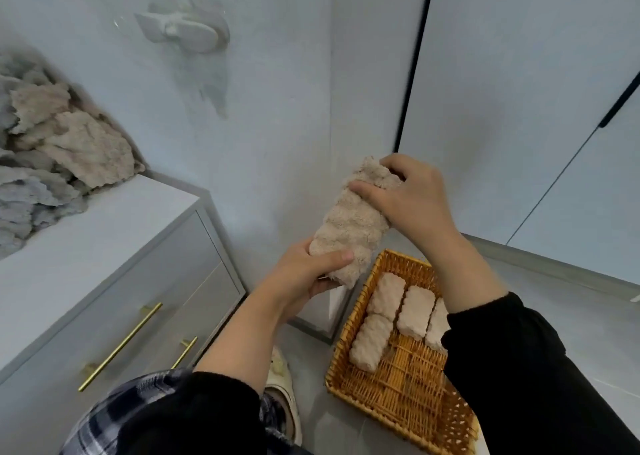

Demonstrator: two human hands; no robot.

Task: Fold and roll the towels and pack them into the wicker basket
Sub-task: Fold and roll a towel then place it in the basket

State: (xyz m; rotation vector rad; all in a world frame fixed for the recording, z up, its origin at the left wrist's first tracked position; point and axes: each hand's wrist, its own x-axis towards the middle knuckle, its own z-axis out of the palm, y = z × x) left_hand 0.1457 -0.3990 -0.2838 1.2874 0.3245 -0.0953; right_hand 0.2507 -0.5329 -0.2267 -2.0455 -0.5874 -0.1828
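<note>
A rolled beige towel [351,224] is held in the air above the floor, tilted, between both hands. My left hand [308,273] grips its lower end and my right hand [408,196] grips its upper end. Below and to the right, the wicker basket [401,385] stands on the floor with several rolled beige towels [384,295] lying side by side in its far half. A heap of unfolded beige and grey towels [52,153] lies on the white dresser at the left.
The white dresser [104,264] with brass handles stands at the left, close to my left arm. A pale wall with a white hook [183,32] is ahead, and cupboard doors [519,91] are at the right. A slipper [280,382] shows on the grey floor.
</note>
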